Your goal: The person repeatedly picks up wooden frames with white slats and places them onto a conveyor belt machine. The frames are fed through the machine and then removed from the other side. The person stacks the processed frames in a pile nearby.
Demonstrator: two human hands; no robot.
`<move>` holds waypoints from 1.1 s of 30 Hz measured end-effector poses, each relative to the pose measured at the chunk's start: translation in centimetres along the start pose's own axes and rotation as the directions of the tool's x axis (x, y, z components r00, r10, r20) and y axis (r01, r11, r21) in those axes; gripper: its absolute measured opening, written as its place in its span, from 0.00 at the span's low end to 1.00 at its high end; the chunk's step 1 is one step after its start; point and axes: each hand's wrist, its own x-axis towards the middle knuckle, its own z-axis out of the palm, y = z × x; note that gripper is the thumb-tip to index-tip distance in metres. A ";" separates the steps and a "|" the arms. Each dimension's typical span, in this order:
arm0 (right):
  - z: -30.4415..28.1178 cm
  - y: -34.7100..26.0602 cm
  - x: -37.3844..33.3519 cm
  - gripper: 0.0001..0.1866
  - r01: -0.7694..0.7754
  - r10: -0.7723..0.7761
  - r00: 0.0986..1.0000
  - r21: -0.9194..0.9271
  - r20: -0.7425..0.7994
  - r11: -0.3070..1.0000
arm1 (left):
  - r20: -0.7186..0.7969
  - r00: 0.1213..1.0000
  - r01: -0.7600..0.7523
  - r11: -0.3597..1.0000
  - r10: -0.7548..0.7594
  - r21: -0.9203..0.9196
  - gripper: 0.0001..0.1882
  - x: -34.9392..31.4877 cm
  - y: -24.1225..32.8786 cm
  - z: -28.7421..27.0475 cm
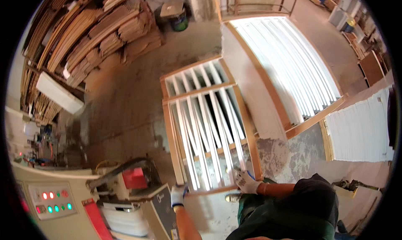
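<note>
A wooden-edged rack (170,133) stands in front of me, with several long white panels (203,150) set on edge inside it, some leaning. My left hand (179,194), in a white and blue glove, is closed on the rack's near left corner. In a matching glove, my right hand (247,182) is at the near right end of the rack, beside the rightmost panel. Its fingers curl over that end, and exactly what lies under them is hard to make out.
A larger wooden-edged rack (268,78) full of white panels stands close on the right. Beyond it is a white stack (360,129). A machine with a lit button panel (54,200) stands at lower left. Boards (106,36) fill shelves at upper left, near a bucket (180,23).
</note>
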 end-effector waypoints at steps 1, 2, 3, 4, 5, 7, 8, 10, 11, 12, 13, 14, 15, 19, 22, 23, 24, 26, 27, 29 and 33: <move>-3.6 1.2 -1.5 0.25 -0.017 0.002 0.998 0.258 0.060 0.966 | 0.016 1.000 0.020 1.000 -0.020 -0.005 0.19 0.3 -4.0 0.4; -2.6 2.1 -2.3 0.29 -0.094 0.110 0.992 0.220 -0.062 0.971 | 0.016 1.000 -0.013 1.000 0.014 -0.025 0.17 0.3 -7.8 0.9; 0.1 3.3 -3.3 0.34 -0.268 0.306 0.935 0.204 -0.180 0.941 | 0.007 0.999 -0.032 0.991 0.032 0.132 0.16 -1.8 -1.9 1.5; -1.5 4.5 -3.7 0.36 -0.409 0.467 0.860 0.269 -0.206 0.872 | 0.062 0.998 0.031 0.955 -0.013 -0.295 0.16 -0.9 -10.3 2.3; 0.0 6.6 -4.5 0.37 -0.643 0.713 0.672 0.320 -0.202 0.696 | 0.047 0.998 0.042 0.997 -0.046 0.071 0.16 -2.0 -4.7 3.5; 0.5 8.4 -6.4 0.38 -0.677 0.851 0.524 0.623 0.034 0.391 | -0.005 0.997 -0.075 0.971 0.076 -0.228 0.16 -2.2 -9.8 5.4; 4.2 9.6 -7.3 0.37 -0.587 0.818 0.523 0.797 0.240 0.141 | 0.040 0.999 0.026 0.989 -0.020 -0.145 0.15 -6.0 -0.9 5.0; 4.0 9.9 -7.1 0.32 -0.371 0.755 0.609 0.929 0.244 -0.001 | -0.054 0.996 -0.090 0.955 0.077 -0.282 0.16 -6.8 -6.2 4.7; 3.4 9.6 -7.0 0.32 -0.427 0.761 0.582 0.904 0.286 -0.013 | -0.159 0.974 -0.202 0.931 0.160 -0.305 0.18 -6.4 -8.6 5.2; 3.8 9.6 -7.2 0.33 -0.489 0.778 0.535 0.872 0.329 -0.032 | -0.130 0.980 -0.161 0.983 0.149 -0.084 0.15 -7.7 -7.3 4.6; 4.4 9.3 -7.4 0.34 -0.549 0.784 0.494 0.834 0.375 -0.054 | -0.107 0.986 -0.112 0.980 0.130 0.163 0.14 -10.9 -3.3 3.2; 4.5 8.8 -7.5 0.32 -0.545 0.784 0.496 0.837 0.374 -0.054 | -0.088 0.990 -0.066 0.918 0.109 0.391 0.15 -14.9 1.8 1.2; 3.2 8.8 -7.3 0.30 -0.539 0.781 0.508 0.841 0.362 -0.039 | -0.078 0.994 -0.054 0.976 0.073 0.213 0.14 -17.0 3.0 -0.3; 0.0 7.0 -7.0 0.23 -0.465 0.818 0.512 0.885 0.261 0.009 | -0.211 0.970 -0.142 0.986 0.122 -0.082 0.10 -24.1 4.2 -3.6; -0.1 6.8 -6.4 0.17 -0.332 0.740 0.660 0.934 0.128 0.134 | -0.415 0.910 -0.037 0.995 -0.005 -0.093 0.14 -29.9 5.6 -4.1; -0.9 6.9 -6.0 0.16 -0.270 0.684 0.724 0.948 0.084 0.169 | -0.486 0.871 0.023 0.993 -0.076 -0.113 0.16 -32.5 5.3 -4.3; -2.5 6.6 -6.4 0.14 -0.220 0.681 0.729 0.964 0.062 0.147 | -0.487 0.871 -0.002 0.991 -0.062 -0.131 0.14 -32.8 4.1 -4.6; -7.8 6.0 -6.9 0.12 -0.132 0.605 0.796 0.979 0.009 0.158 | -0.536 0.833 0.035 0.979 -0.139 -0.200 0.15 -37.7 2.8 -3.7; -9.8 5.9 -6.8 0.10 -0.091 0.568 0.823 0.982 -0.019 0.164 | -0.556 0.811 0.065 0.972 -0.182 -0.225 0.16 -40.1 4.1 -3.2; -12.1 5.1 -5.9 0.11 -0.024 0.521 0.847 0.969 -0.110 0.244 | -0.541 0.785 0.095 0.921 -0.303 -0.378 0.18 -43.3 1.4 -1.0; -15.8 3.7 -4.6 0.12 0.035 0.255 0.961 0.963 -0.106 0.267 | -0.656 0.578 0.147 0.853 -0.485 -0.501 0.18 -49.6 -0.1 5.1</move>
